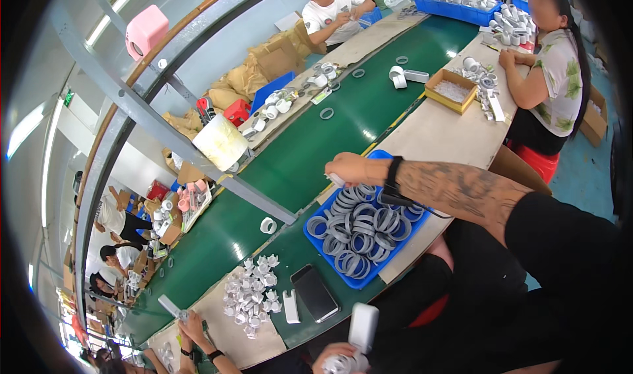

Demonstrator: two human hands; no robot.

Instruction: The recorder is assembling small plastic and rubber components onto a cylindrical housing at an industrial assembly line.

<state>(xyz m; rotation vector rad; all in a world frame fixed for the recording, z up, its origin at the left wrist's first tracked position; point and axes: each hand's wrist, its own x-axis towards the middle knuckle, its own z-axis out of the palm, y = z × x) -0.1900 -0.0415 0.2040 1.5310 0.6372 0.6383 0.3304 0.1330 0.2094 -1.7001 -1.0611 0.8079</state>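
Reaching across from the right, my right hand is closed over the far left rim of a blue tray. A small white piece pokes out under its fingers; its kind is not clear. Grey rings lie heaped in the tray below. Low at the lower edge, my left hand is wrapped round a white plastic part with a round body and a flat, rounded handle standing up. The frame's lower edge cuts off some of that hand.
A black phone, a white handle piece and a pile of white petal-shaped parts lie left of the tray. A green conveyor belt runs behind, under a metal post. A co-worker's hands hold a part at lower left; others sit across and right.
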